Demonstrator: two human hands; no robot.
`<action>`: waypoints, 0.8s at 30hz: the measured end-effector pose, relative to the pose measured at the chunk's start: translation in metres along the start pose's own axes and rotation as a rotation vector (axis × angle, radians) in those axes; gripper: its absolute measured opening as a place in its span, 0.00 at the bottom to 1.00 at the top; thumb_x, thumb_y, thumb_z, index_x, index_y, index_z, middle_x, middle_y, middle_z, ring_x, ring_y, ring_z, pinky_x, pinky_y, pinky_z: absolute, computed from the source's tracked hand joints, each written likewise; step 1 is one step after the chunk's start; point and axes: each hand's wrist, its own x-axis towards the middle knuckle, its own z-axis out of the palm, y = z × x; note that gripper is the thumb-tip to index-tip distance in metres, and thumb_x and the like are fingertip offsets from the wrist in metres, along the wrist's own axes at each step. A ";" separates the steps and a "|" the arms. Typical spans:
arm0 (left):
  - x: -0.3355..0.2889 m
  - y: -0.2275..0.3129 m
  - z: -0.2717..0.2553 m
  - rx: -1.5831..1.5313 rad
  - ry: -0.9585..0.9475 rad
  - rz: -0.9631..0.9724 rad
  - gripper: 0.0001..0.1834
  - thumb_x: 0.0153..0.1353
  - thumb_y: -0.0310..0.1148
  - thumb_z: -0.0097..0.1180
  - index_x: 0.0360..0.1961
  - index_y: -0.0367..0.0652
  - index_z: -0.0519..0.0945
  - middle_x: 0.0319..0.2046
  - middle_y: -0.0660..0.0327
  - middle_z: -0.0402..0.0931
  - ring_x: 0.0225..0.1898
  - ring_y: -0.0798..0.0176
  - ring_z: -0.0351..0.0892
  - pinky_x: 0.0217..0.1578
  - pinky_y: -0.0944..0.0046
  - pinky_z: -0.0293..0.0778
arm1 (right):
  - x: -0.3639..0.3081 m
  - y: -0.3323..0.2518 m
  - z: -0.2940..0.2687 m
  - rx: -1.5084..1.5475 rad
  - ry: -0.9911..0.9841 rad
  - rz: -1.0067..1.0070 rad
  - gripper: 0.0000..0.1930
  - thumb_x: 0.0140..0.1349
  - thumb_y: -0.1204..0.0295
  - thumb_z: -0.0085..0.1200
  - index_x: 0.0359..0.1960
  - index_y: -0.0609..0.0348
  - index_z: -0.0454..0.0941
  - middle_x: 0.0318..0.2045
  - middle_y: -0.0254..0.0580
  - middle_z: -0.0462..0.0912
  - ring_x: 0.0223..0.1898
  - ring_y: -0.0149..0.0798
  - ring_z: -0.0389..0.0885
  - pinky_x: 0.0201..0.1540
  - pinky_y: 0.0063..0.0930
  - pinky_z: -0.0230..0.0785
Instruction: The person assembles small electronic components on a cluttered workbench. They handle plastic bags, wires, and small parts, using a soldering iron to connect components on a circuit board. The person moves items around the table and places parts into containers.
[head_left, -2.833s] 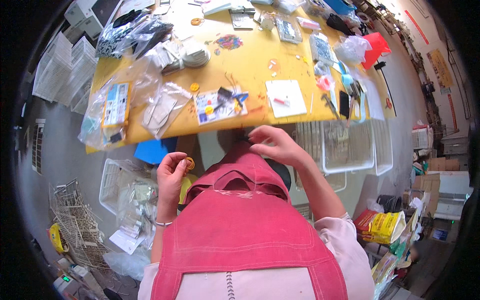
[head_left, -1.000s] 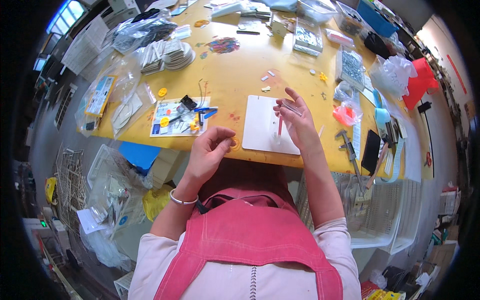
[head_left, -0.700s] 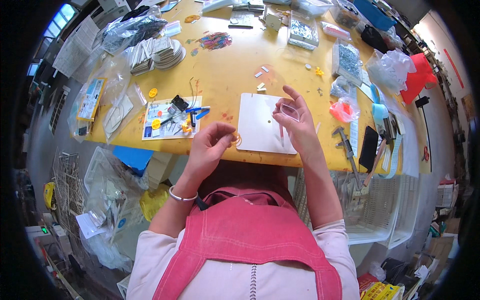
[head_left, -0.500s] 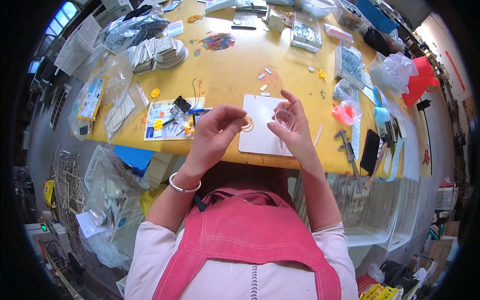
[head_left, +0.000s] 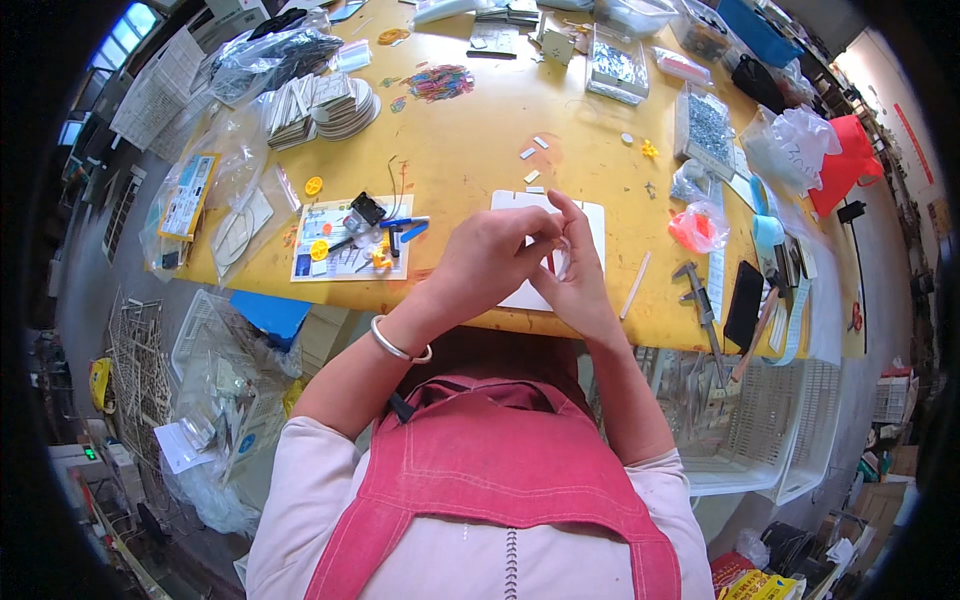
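The hands meet over a white board [head_left: 593,222]: the right hand [head_left: 580,295] grasps a small clear plastic piece [head_left: 560,263]; the left hand [head_left: 485,258] brings its fingertips together there, though what they hold cannot be told. Ahead to their right, a clear box [head_left: 708,163] contains small bluish-grey parts [head_left: 703,122]; to their left, a clear bag [head_left: 281,207] encloses flat pale pieces [head_left: 243,228]. The near edge of the tabletop [head_left: 455,150] runs just bodyward of them; yellow surface stretches ahead.

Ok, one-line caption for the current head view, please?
Left hand and right hand held close together over a white board on a cluttered yellow table.
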 end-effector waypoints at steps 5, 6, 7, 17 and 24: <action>-0.004 -0.001 0.001 -0.190 0.029 0.065 0.06 0.72 0.23 0.60 0.47 0.36 0.85 0.37 0.60 0.88 0.37 0.71 0.83 0.37 0.68 0.77 | -0.002 0.005 -0.005 0.034 0.016 0.000 0.44 0.61 0.83 0.64 0.78 0.61 0.54 0.48 0.38 0.73 0.53 0.33 0.74 0.60 0.31 0.70; -0.005 -0.002 0.001 -0.252 0.071 0.072 0.06 0.72 0.23 0.59 0.47 0.36 0.85 0.38 0.60 0.88 0.38 0.71 0.83 0.38 0.68 0.78 | -0.003 0.004 -0.007 0.085 0.028 0.007 0.44 0.61 0.83 0.64 0.78 0.61 0.54 0.48 0.37 0.73 0.53 0.33 0.74 0.60 0.31 0.70; -0.007 -0.003 0.000 -0.314 0.111 0.087 0.07 0.73 0.23 0.58 0.48 0.35 0.84 0.39 0.60 0.87 0.39 0.71 0.83 0.39 0.68 0.78 | -0.003 0.004 -0.009 0.138 0.043 0.016 0.44 0.61 0.82 0.65 0.78 0.61 0.54 0.48 0.37 0.73 0.52 0.32 0.74 0.59 0.30 0.70; -0.052 -0.036 0.030 -0.455 0.175 -0.344 0.13 0.74 0.31 0.59 0.52 0.34 0.82 0.43 0.58 0.85 0.40 0.70 0.82 0.42 0.67 0.78 | -0.002 -0.001 -0.026 0.696 0.203 0.139 0.39 0.65 0.83 0.59 0.77 0.62 0.57 0.52 0.41 0.77 0.54 0.37 0.81 0.62 0.38 0.76; -0.073 -0.036 0.055 -1.009 0.045 -0.648 0.20 0.76 0.37 0.59 0.62 0.38 0.75 0.45 0.62 0.82 0.44 0.69 0.83 0.44 0.68 0.81 | -0.006 -0.011 -0.017 0.869 0.147 0.121 0.38 0.67 0.80 0.58 0.77 0.63 0.56 0.57 0.50 0.79 0.55 0.43 0.83 0.65 0.42 0.74</action>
